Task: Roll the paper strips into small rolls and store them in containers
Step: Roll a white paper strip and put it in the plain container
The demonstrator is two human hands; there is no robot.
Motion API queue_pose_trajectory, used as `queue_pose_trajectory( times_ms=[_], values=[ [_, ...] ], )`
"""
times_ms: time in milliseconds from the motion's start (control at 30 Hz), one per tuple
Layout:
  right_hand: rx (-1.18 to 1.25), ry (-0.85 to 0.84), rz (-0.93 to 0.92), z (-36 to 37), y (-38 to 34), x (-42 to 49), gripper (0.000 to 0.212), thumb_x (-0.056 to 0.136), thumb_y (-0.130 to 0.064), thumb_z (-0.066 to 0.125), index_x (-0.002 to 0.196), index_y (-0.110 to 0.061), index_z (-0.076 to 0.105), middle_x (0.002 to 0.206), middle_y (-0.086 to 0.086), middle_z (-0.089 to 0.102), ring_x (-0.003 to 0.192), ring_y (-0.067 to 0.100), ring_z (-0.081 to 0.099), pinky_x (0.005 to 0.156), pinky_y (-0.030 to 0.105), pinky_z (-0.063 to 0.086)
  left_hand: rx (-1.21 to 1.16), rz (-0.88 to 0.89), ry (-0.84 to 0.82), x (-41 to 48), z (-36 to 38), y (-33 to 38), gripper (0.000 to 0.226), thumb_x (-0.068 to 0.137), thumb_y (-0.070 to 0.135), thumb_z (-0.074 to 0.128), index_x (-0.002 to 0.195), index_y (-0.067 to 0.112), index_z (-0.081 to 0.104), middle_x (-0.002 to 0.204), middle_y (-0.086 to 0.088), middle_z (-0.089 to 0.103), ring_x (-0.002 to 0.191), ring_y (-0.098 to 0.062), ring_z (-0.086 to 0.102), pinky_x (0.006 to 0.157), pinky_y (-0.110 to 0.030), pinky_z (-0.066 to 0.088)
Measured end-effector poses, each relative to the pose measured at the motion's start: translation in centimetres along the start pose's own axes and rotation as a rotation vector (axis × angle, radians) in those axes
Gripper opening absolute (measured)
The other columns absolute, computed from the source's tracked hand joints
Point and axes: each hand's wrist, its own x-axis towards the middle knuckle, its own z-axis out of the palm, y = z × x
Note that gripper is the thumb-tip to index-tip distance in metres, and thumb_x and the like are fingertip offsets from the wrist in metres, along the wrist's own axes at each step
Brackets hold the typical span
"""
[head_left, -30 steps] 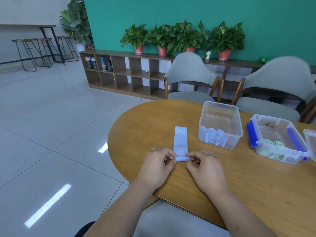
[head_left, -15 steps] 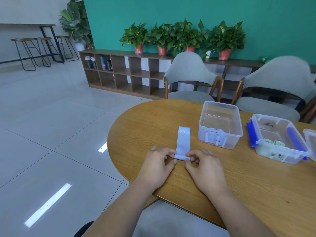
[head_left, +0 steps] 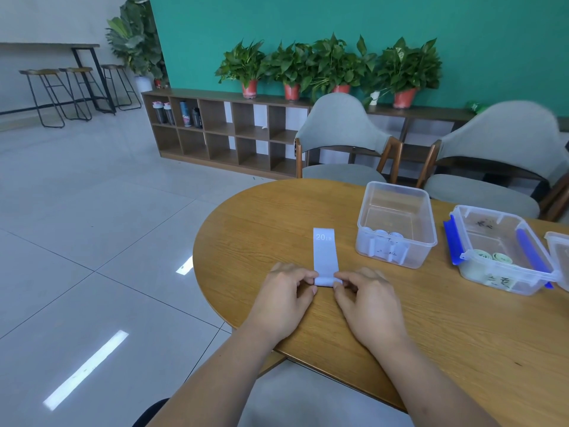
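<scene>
While the pale lilac paper strip [head_left: 325, 252] lies flat on the oval wooden surface [head_left: 252, 223], the left hand [head_left: 286, 291] and right hand [head_left: 366, 300] pinch its rolled near end. Bare wood reaches the curved left edge; 2 clear plastic containers [head_left: 397, 188] stand to its right.

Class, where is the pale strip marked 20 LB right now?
In the head view, the strip lies on the wooden table, left of the clear container, its near end rolled and pinched between the left hand and right hand.
</scene>
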Motion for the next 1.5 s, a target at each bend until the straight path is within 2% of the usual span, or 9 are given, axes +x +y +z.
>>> queue_pose_trajectory(
  times_ms=[100,200,400,567,667,800,933,1200,1500],
  values=[
    [0.02,-0.015,0.005,-0.1,-0.02,-0.04,0.026,0.089,-0.026,0.076,0.114,-0.031,0.074,0.086,-0.019,0.062,0.088,0.012,0.058,0.078,0.037,0.054,-0.03,-0.013,0.007,-0.08,-0.08,0.16,0.031,0.094,0.021,0.075,0.123,0.032,0.074,0.101,0.024,0.069,0.102,0.002,0.051,0.087,-0.003,0.036],
    [0.075,-0.007,0.019,-0.27,-0.04,-0.05,0.019,0.087,-0.023,0.077,0.102,-0.034,0.07,0.083,-0.021,0.061,0.085,0.009,0.058,0.077,0.037,0.054,-0.068,-0.044,0.014,-0.13,-0.26,0.31,0.027,0.092,0.021,0.076,0.116,0.033,0.074,0.097,0.021,0.07,0.102,0.002,0.053,0.084,-0.001,0.036],
    [0.077,-0.012,0.021,-0.11,0.09,0.01,0.012,0.09,-0.028,0.075,0.1,-0.034,0.074,0.082,-0.024,0.061,0.086,0.008,0.058,0.081,0.038,0.054,-0.053,-0.015,0.025,-0.11,-0.27,0.25,0.023,0.092,0.019,0.077,0.112,0.03,0.076,0.096,0.021,0.068,0.102,0.006,0.05,0.085,-0.003,0.035],
    [0.026,-0.016,0.009,0.08,0.19,0.05,0.018,0.089,-0.03,0.076,0.107,-0.031,0.078,0.086,-0.021,0.062,0.089,0.01,0.057,0.082,0.037,0.053,-0.007,0.019,0.019,0.04,0.04,-0.1,0.027,0.092,0.021,0.078,0.118,0.027,0.076,0.101,0.021,0.068,0.101,0.011,0.046,0.087,-0.002,0.033],
    [0.054,-0.022,0.021,-0.01,0.14,0.03,0.024,0.088,-0.027,0.078,0.111,-0.033,0.074,0.085,-0.023,0.062,0.087,0.008,0.058,0.081,0.037,0.054,-0.039,-0.012,0.019,-0.03,-0.01,0.03,0.032,0.092,0.021,0.077,0.122,0.032,0.074,0.1,0.021,0.069,0.101,0.008,0.049,0.086,-0.002,0.034],
    [0.098,-0.025,0.036,-0.12,0.12,0.03,0.018,0.088,-0.027,0.077,0.102,-0.036,0.071,0.082,-0.023,0.062,0.086,0.006,0.059,0.081,0.038,0.054,-0.093,-0.072,0.034,-0.05,-0.14,0.2,0.025,0.09,0.02,0.077,0.109,0.035,0.072,0.092,0.02,0.07,0.098,0.001,0.054,0.082,-0.004,0.036],
    [0.104,-0.029,0.04,-0.17,0.09,0.01,0.014,0.089,-0.03,0.076,0.101,-0.036,0.074,0.083,-0.024,0.063,0.088,0.006,0.059,0.083,0.037,0.054,-0.089,-0.072,0.029,-0.05,-0.21,0.25,0.016,0.091,0.02,0.077,0.103,0.031,0.075,0.09,0.019,0.068,0.099,0.002,0.054,0.081,-0.003,0.036],
    [0.068,-0.037,0.021,-0.19,0.16,0.0,0.021,0.088,-0.028,0.078,0.108,-0.035,0.075,0.087,-0.025,0.062,0.09,0.006,0.057,0.084,0.038,0.054,-0.074,-0.062,0.019,-0.04,-0.26,0.2,0.019,0.091,0.022,0.077,0.107,0.033,0.075,0.095,0.02,0.069,0.101,0.003,0.055,0.083,-0.003,0.038],
    [0.108,-0.023,0.025,-0.19,0.09,0.02,0.014,0.088,-0.03,0.077,0.1,-0.037,0.072,0.083,-0.024,0.061,0.087,0.004,0.057,0.082,0.038,0.054,-0.072,-0.044,0.032,-0.07,-0.34,0.4,0.018,0.093,0.016,0.074,0.102,0.031,0.072,0.093,0.022,0.067,0.103,0.002,0.053,0.083,-0.004,0.037]
  ],
)
